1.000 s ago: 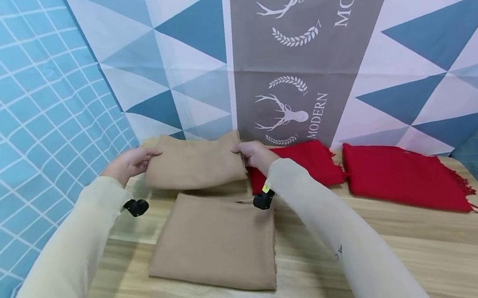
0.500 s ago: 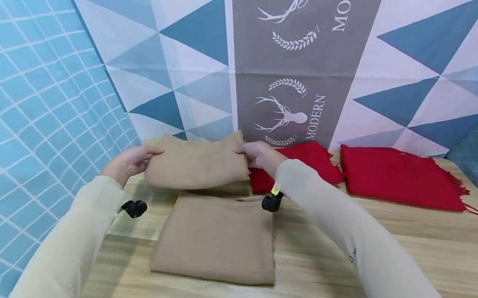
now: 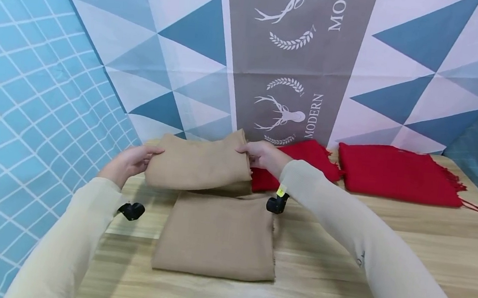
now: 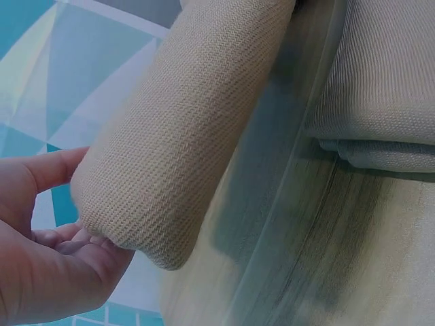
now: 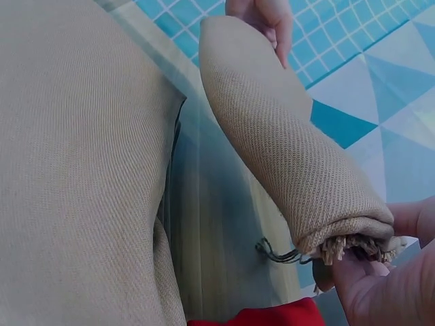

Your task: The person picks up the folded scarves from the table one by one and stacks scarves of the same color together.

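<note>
A folded beige scarf (image 3: 200, 164) is held up at the back left of the table, its near edge raised off the wood. My left hand (image 3: 132, 161) grips its left end, thumb on one side and fingers curled under, as the left wrist view shows. At the fringed right end, my right hand (image 3: 264, 155) pinches the layers between thumb and fingers; the fringe (image 5: 353, 248) shows in the right wrist view. Just in front, a second folded scarf, tan (image 3: 216, 236), lies flat on the table. Part of the right hand's fingers is hidden behind the cloth.
Behind my right hand lies a folded red scarf (image 3: 308, 158), partly covered. Another red scarf (image 3: 398, 175) with fringe lies farther right on the wooden table (image 3: 387, 237). A patterned cloth backdrop (image 3: 292, 62) rises behind, and a blue checked cloth (image 3: 30, 98) stands at left.
Both hands keep their hold on the beige scarf. The right hand and the scarf's right end have shifted slightly to the right; the head view has moved a little.
</note>
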Demonstrator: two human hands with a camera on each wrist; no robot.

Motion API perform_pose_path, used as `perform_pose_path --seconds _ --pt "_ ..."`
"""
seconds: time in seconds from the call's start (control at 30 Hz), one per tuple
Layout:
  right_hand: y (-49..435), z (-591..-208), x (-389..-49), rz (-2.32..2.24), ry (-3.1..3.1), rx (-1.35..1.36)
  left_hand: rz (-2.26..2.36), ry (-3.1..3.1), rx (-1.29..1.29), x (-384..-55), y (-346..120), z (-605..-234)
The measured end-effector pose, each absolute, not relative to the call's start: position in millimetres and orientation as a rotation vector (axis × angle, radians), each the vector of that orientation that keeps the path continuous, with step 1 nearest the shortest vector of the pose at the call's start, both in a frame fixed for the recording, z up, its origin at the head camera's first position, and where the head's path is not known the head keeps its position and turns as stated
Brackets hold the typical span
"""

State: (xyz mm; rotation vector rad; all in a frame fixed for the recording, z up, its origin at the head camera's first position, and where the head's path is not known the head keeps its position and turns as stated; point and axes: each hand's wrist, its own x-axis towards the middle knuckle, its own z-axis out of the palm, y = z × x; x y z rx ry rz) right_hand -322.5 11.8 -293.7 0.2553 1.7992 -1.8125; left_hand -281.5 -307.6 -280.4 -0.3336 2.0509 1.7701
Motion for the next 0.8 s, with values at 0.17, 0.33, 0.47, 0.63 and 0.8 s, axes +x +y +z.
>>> perform_pose_path --seconds 0.17,0.33,0.47,0.63,0.8 --pt "15 -291 -316 -1.794 1.808 0.245 1.762 2.034 -0.344 -277 -306 -279" --pt "16 -304 -320 -1.791 1.804 0.210 1.760 2.039 -0.332 -273 -306 -278" --pt "21 -342 -355 -1.813 1.726 0.158 1.783 2.039 -0.333 -269 -305 -277" --pt "20 -357 -366 -1.828 1.749 0.190 1.777 2.032 -0.331 -266 -301 -277" --pt "30 -343 -348 -1.842 1.692 0.105 1.776 2.031 -0.323 -263 -300 -278"
